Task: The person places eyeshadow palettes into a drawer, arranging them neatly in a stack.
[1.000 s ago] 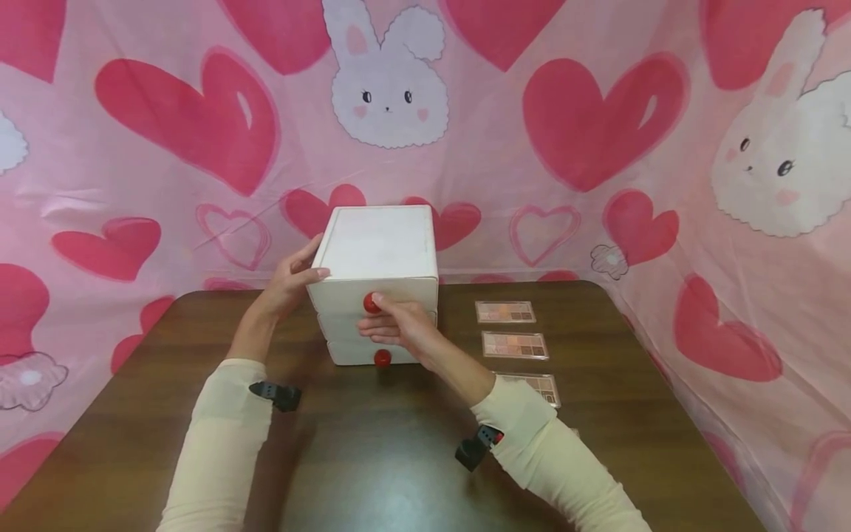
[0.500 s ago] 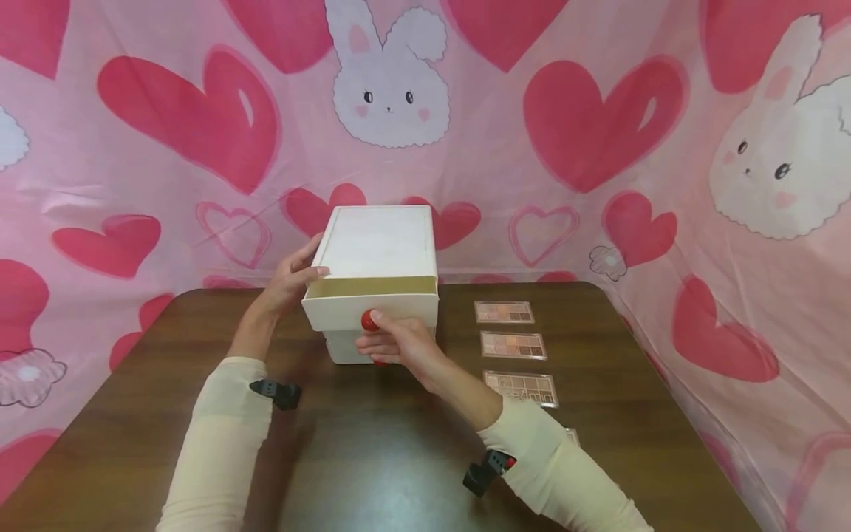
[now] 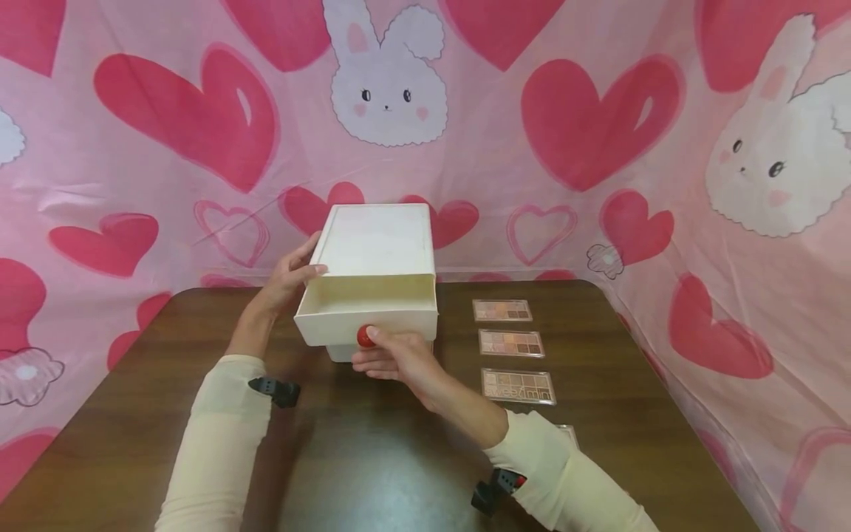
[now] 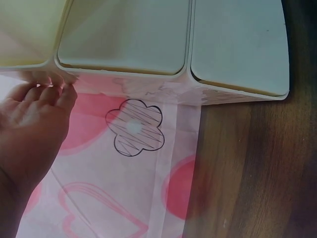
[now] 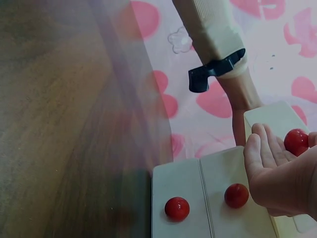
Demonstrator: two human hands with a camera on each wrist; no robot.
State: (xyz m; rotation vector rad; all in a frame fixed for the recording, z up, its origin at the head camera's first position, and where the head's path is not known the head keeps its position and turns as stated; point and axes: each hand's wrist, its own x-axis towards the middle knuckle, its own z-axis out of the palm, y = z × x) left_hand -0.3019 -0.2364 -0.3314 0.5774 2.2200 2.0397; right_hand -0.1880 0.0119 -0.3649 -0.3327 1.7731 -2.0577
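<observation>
A white three-drawer box [image 3: 379,240] stands on the table with its top drawer [image 3: 392,323] pulled out toward the front. The drawer's pale inside shows, though its bottom is partly hidden. My right hand [image 3: 405,362] pinches the round red knob [image 3: 365,336] of this drawer between thumb and fingers. My left hand [image 3: 286,284] rests against the box's left side, fingers along the wall and thumb on the top edge. In the right wrist view, the middle red knob [image 5: 236,195] and bottom red knob [image 5: 177,208] sit on drawers that are closed.
To the right of the box lie several flat makeup palettes in a column, among them a far palette [image 3: 502,310], a middle palette [image 3: 511,343] and a nearer palette [image 3: 518,386]. My right sleeve partly covers another palette [image 3: 568,434]. Pink heart-patterned cloth [image 3: 485,148] hangs behind the table [image 3: 372,458].
The top drawer has come out toward me, from closed to well out. My right hand has moved with its knob, toward me and slightly down. My left hand has stayed on the box.
</observation>
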